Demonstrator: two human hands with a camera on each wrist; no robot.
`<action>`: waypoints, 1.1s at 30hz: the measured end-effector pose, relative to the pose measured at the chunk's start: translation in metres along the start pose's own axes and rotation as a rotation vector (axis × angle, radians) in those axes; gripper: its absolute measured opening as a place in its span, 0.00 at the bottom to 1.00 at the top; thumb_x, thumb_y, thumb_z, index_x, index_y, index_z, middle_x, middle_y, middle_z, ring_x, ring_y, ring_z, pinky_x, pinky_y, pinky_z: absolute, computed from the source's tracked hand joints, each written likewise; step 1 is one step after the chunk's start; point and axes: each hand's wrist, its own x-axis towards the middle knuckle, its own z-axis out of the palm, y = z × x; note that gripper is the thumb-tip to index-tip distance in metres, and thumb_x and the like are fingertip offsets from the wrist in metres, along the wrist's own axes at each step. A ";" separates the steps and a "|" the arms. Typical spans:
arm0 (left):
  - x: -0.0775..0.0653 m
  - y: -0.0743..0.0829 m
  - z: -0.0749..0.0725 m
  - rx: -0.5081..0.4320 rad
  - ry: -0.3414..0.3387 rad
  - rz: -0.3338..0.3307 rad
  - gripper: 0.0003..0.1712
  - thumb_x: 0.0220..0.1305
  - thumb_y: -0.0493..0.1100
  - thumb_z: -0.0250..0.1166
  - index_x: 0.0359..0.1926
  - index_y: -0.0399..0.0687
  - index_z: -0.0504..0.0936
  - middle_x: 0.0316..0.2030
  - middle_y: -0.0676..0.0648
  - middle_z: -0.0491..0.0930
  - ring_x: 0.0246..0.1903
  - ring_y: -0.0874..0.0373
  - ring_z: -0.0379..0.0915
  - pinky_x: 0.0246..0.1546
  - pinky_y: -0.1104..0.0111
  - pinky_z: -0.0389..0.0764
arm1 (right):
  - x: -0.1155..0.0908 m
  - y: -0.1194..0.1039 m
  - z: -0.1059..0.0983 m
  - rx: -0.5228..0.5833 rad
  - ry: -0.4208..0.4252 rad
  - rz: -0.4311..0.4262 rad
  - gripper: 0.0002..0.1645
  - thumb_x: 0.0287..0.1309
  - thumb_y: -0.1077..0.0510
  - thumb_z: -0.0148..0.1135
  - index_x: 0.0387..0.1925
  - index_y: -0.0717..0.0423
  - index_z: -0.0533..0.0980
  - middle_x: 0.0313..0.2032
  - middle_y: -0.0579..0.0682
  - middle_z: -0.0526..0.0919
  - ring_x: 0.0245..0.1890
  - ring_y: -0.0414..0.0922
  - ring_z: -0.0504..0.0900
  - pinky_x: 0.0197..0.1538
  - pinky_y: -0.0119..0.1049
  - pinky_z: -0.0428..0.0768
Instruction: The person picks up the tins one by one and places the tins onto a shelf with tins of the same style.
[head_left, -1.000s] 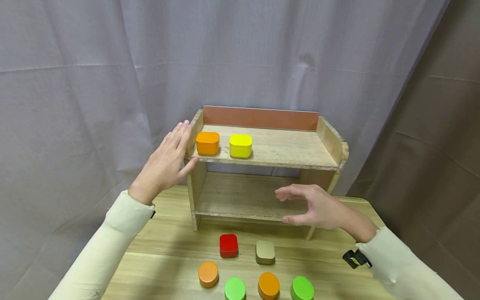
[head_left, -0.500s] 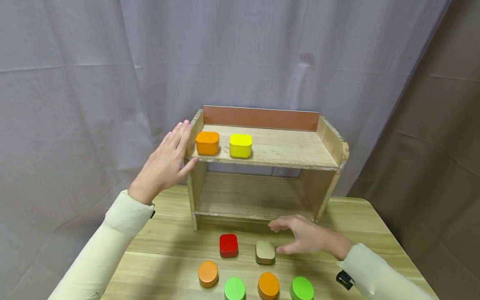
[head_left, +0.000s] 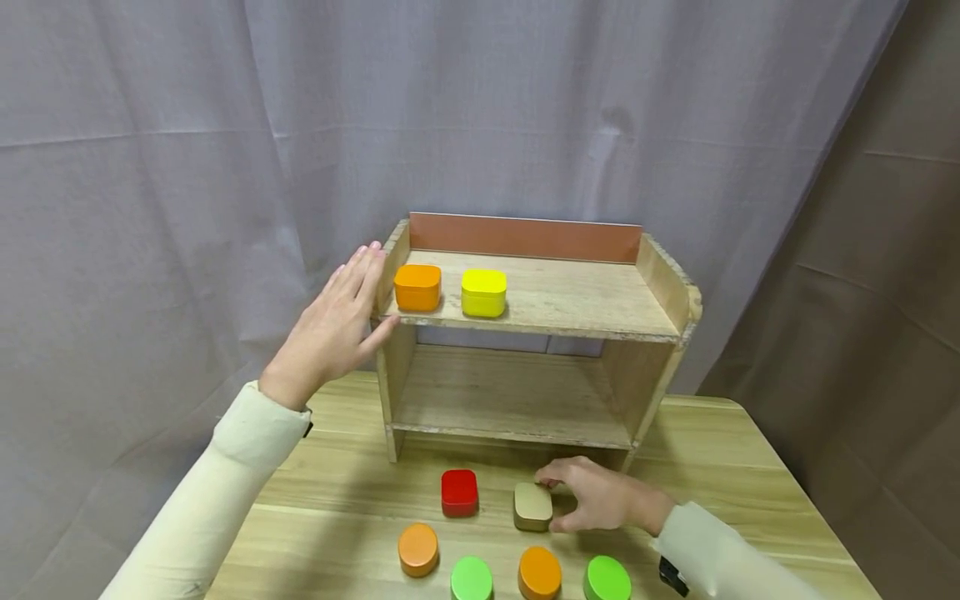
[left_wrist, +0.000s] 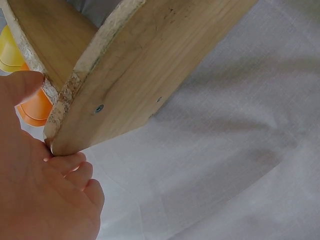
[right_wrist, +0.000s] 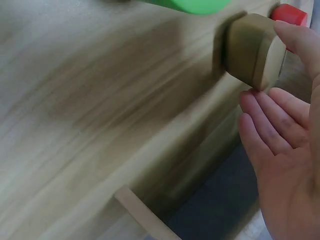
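My left hand rests against the left side panel of a small wooden shelf, its fingers straight along the outside and the thumb at the top board's front edge. In the head view, my right hand is at a khaki rounded-square block on the table, thumb and fingers at its right corners. The right wrist view has the fingers fairly straight beside the khaki block; whether they press on it is hard to tell. A red block sits to its left.
An orange block and a yellow block stand on the top board's left part. Nearer on the table are orange discs and green discs. A grey curtain hangs behind the shelf.
My right hand has come down and toward me from in front of the shelf's lower level to the khaki block. My left hand has stayed at the shelf's side.
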 end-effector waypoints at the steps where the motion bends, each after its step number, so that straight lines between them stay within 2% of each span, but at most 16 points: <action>1: 0.000 0.000 0.000 0.001 0.000 0.001 0.49 0.79 0.55 0.57 0.84 0.35 0.43 0.85 0.35 0.45 0.84 0.38 0.42 0.83 0.43 0.53 | 0.001 0.001 0.002 -0.002 0.003 -0.004 0.38 0.60 0.48 0.77 0.64 0.67 0.77 0.56 0.54 0.86 0.56 0.47 0.85 0.60 0.44 0.87; 9: 0.001 0.000 0.001 0.003 0.007 0.003 0.49 0.79 0.55 0.57 0.84 0.35 0.44 0.85 0.35 0.45 0.84 0.38 0.43 0.83 0.43 0.53 | 0.007 0.008 0.011 -0.029 0.022 0.009 0.38 0.58 0.45 0.79 0.62 0.62 0.78 0.56 0.53 0.86 0.54 0.42 0.84 0.58 0.38 0.88; 17: 0.001 0.000 0.001 -0.002 -0.002 -0.006 0.49 0.79 0.55 0.57 0.84 0.35 0.43 0.85 0.35 0.44 0.85 0.39 0.42 0.84 0.43 0.52 | 0.009 0.008 0.016 -0.049 0.036 0.038 0.38 0.57 0.44 0.79 0.61 0.62 0.78 0.59 0.55 0.86 0.58 0.48 0.85 0.61 0.42 0.87; 25: 0.001 0.002 0.000 -0.006 -0.008 -0.012 0.49 0.79 0.55 0.57 0.84 0.35 0.43 0.85 0.35 0.44 0.85 0.39 0.42 0.84 0.43 0.52 | 0.008 0.010 0.018 -0.013 0.074 0.013 0.32 0.51 0.50 0.81 0.56 0.56 0.80 0.51 0.46 0.87 0.47 0.32 0.80 0.51 0.31 0.86; 28: 0.000 0.002 -0.001 -0.009 -0.011 -0.015 0.49 0.79 0.55 0.57 0.84 0.36 0.43 0.85 0.36 0.44 0.85 0.39 0.41 0.84 0.43 0.52 | 0.007 0.009 0.017 0.000 0.089 0.008 0.31 0.50 0.50 0.82 0.54 0.56 0.80 0.49 0.44 0.86 0.44 0.31 0.79 0.48 0.29 0.85; 33: -0.001 0.003 -0.002 -0.010 -0.014 -0.019 0.49 0.79 0.55 0.57 0.85 0.36 0.42 0.85 0.36 0.44 0.85 0.39 0.41 0.84 0.43 0.52 | 0.003 0.007 0.013 0.023 0.109 -0.004 0.29 0.50 0.51 0.82 0.52 0.53 0.81 0.47 0.41 0.86 0.44 0.31 0.79 0.49 0.30 0.86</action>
